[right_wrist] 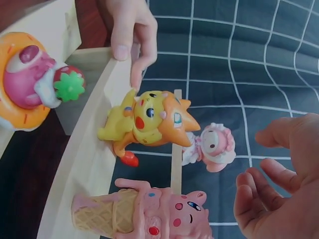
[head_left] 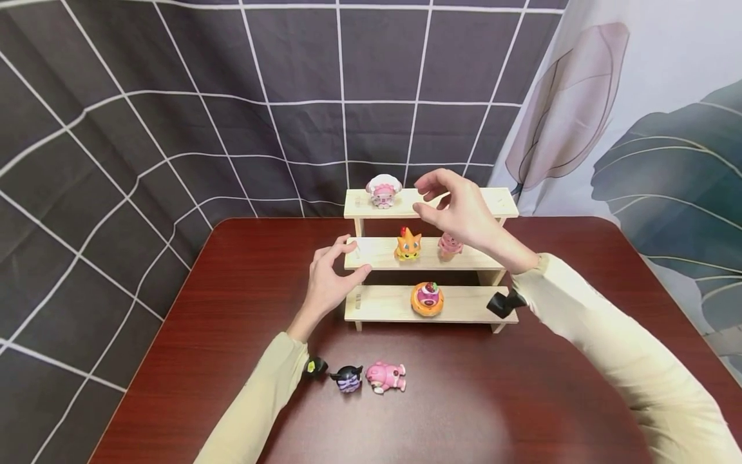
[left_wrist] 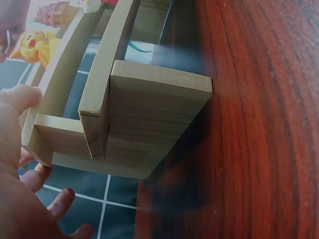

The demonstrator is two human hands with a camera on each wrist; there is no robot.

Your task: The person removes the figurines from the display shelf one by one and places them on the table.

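A three-tier wooden display shelf (head_left: 382,304) stands on the table. My left hand (head_left: 330,277) holds the left end of its middle tier, with the thumb (left_wrist: 22,97) on top and fingertips at the end's edge. Over the top tier hovers my right hand (head_left: 460,206), fingers loosely curled around nothing. Left of it on that tier sits a white-and-pink figurine (head_left: 384,192). The middle tier bears a yellow figurine in an orange star-shaped hood (head_left: 408,245) and a pink ice-cream-cone figurine (right_wrist: 164,209). A pink figurine in an orange doughnut ring (head_left: 427,300) is on the bottom tier.
On the red-brown table (head_left: 243,309), in front of the shelf, lie a black-and-purple figurine (head_left: 348,379) and a pink bear figurine (head_left: 385,377). Behind the table hang a dark checked curtain (head_left: 301,71) and a pale leaf-patterned curtain (head_left: 655,154).
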